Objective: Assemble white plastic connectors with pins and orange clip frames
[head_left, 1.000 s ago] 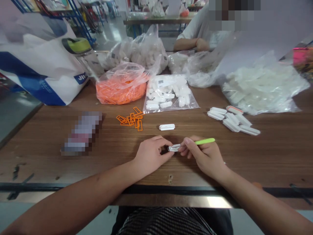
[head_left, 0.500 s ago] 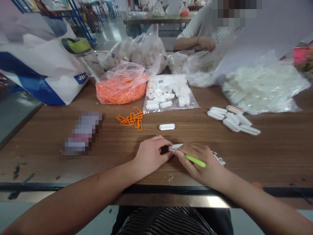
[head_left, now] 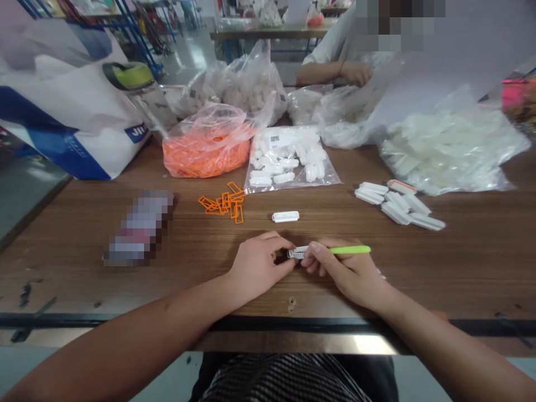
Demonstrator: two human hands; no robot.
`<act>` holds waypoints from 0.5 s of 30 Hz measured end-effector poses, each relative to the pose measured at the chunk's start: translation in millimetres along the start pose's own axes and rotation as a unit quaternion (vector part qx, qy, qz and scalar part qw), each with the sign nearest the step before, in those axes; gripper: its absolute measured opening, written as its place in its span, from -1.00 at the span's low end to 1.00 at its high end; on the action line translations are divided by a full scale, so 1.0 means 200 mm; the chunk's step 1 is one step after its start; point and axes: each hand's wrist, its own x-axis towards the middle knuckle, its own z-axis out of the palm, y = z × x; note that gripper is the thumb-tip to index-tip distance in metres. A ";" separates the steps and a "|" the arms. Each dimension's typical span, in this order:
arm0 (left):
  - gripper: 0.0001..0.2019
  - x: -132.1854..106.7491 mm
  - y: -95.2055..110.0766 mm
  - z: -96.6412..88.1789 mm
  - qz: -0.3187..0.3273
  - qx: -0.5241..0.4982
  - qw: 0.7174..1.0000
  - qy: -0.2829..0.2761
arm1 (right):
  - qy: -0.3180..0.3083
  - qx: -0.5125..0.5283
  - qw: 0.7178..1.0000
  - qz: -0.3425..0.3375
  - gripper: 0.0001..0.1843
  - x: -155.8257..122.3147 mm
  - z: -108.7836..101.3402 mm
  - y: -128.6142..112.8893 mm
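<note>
Head view. The left hand (head_left: 259, 263) was curled, with thumb and fingers closed in a firm grip on the left end of a small white plastic strip (head_left: 296, 253), which sat just above the wooden worktop (head_left: 84, 262), close to the body. The right hand (head_left: 347, 272) was also closed, its grip pinching a green-handled tool (head_left: 349, 249), with fingertips (head_left: 312, 251) touching the strip's right end. The tool's tip was hidden by the fingers. Since the last frame, the handle had swung from slanting toward the body to lying nearly level, pointing right.

Just beyond the hands lay a loose white plastic piece (head_left: 285, 216). Left of it was a small heap of orange plastic frames (head_left: 224, 202). Farther back sat a bag of orange pieces (head_left: 207, 151) and a clear bag of white pieces (head_left: 288, 159). To the right lay a cluster of white pieces (head_left: 396, 205).
</note>
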 end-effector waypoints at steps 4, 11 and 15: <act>-0.91 0.00 0.00 0.00 -0.004 0.005 1.000 -0.002 | -0.009 -0.011 1.000 -0.003 -0.64 0.01 0.01 -0.01; -0.88 -0.01 0.02 -0.01 -0.021 0.050 0.998 -0.017 | 0.113 -0.236 0.962 -0.081 -0.78 0.05 -0.27 0.00; -0.60 -0.02 0.04 0.00 -0.004 0.101 0.995 -0.020 | 0.013 -0.539 0.838 -0.082 -0.68 0.06 -0.41 0.06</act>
